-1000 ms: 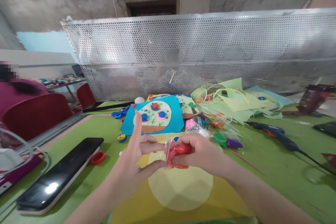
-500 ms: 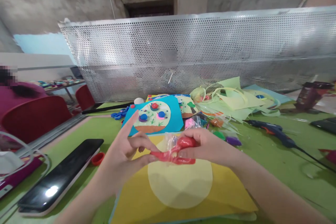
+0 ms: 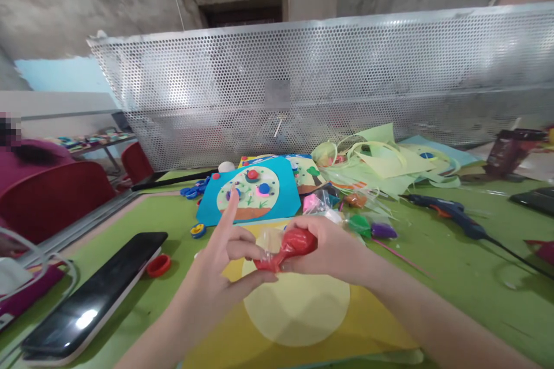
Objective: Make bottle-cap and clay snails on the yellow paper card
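A lump of red modelling clay [image 3: 299, 242] in clear plastic wrap is held between my two hands, above a yellow card [image 3: 376, 323] with a pale cream circle [image 3: 298, 311] on it. My right hand [image 3: 335, 248] grips the thick, rounded part of the clay. At the narrower end, my left hand [image 3: 212, 277] pinches the clay between thumb and bent fingers, its index finger pointing upward. Behind my hands lies a blue card [image 3: 288, 184] with a decorated oval, carrying small clay shapes in red, blue and green.
A black phone [image 3: 95, 294] and a red ring [image 3: 158, 265] lie at left. A blue and yellow round piece [image 3: 198, 230] is by the blue card. Green [image 3: 359, 225] and purple clay [image 3: 384, 230] and a glue gun [image 3: 450, 213] lie at right. A perforated metal panel [image 3: 346, 81] stands behind.
The stretched red end between my hands is now shorter and bunched, and my left hand sits closer to my right. The view has shifted slightly; a blue and yellow piece now shows.
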`<state>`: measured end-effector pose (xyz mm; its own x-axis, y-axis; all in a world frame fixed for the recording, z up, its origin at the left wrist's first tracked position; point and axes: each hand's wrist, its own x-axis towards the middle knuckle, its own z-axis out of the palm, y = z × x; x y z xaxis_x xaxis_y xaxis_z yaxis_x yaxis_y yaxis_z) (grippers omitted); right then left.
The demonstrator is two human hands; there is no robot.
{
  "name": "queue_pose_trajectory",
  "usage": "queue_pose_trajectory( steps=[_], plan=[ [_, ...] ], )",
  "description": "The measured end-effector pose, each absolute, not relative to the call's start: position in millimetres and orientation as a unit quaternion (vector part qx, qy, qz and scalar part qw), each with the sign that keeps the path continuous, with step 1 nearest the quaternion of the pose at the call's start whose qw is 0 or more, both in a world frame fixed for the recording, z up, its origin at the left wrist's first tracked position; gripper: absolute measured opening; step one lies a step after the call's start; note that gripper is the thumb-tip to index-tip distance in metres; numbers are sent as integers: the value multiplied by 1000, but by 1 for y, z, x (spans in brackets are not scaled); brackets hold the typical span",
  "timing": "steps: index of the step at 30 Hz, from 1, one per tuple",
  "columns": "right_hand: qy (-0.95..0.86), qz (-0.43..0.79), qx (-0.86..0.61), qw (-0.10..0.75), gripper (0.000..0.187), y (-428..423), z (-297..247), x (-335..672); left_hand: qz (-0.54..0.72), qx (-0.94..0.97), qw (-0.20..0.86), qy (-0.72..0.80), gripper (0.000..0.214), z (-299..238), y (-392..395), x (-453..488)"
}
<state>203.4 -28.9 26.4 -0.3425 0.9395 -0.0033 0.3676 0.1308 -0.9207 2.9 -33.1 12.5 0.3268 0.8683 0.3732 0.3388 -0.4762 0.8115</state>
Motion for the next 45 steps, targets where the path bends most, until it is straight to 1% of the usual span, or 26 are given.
queue_pose_trajectory(
  steps=[2,4,5,7,9,11,13,15,19,20,23,24,33,36,38,40,42,43,45],
  plan=[
    [-706,461,-445,302,28,-29,29,207,428,735,355,388,86,17,-30,-2],
    [-729,473,-410,278,30,-27,31,215,456,701,424,348,91,26,-22,-14],
    [-732,475,-406,272,30,-26,33,219,495,667,453,325,85,31,-16,-23],
    [-718,463,-434,285,31,-22,33,226,568,621,428,330,59,40,-4,-37],
    [-696,453,-464,310,35,-18,32,230,614,568,426,345,44,43,6,-43],
    [-687,456,-470,314,41,-17,30,230,585,583,438,354,33,39,8,-37],
    [-695,457,-464,303,45,-17,28,227,540,619,448,353,31,32,3,-25],
    [-708,451,-457,294,43,-19,28,225,495,651,453,354,31,27,-5,-14],
    [-719,442,-453,287,41,-21,29,224,457,681,445,358,20,26,-14,-7],
    [-719,440,-455,288,42,-21,30,224,459,679,447,359,21,27,-14,-8],
    [-719,435,-457,290,42,-20,30,224,461,661,458,375,36,27,-13,-10],
    [-719,435,-457,291,41,-20,30,224,464,655,456,383,37,27,-13,-10],
    [-718,461,-439,283,36,-22,30,222,496,640,404,427,5,28,-17,-12],
    [-715,466,-440,281,39,-21,31,223,492,642,403,428,11,28,-14,-13],
    [-727,465,-440,247,37,-21,31,223,491,641,406,428,20,28,-10,-14],
    [-764,443,-437,170,34,-24,31,221,495,641,410,419,28,28,-5,-14],
    [-802,393,-439,98,35,-28,27,217,500,642,413,410,29,28,-1,-13],
    [-815,365,-442,80,36,-31,24,213,499,642,413,409,29,27,0,-12],
    [-832,318,-448,77,37,-36,17,206,490,642,419,416,27,26,1,-10]
  ],
)
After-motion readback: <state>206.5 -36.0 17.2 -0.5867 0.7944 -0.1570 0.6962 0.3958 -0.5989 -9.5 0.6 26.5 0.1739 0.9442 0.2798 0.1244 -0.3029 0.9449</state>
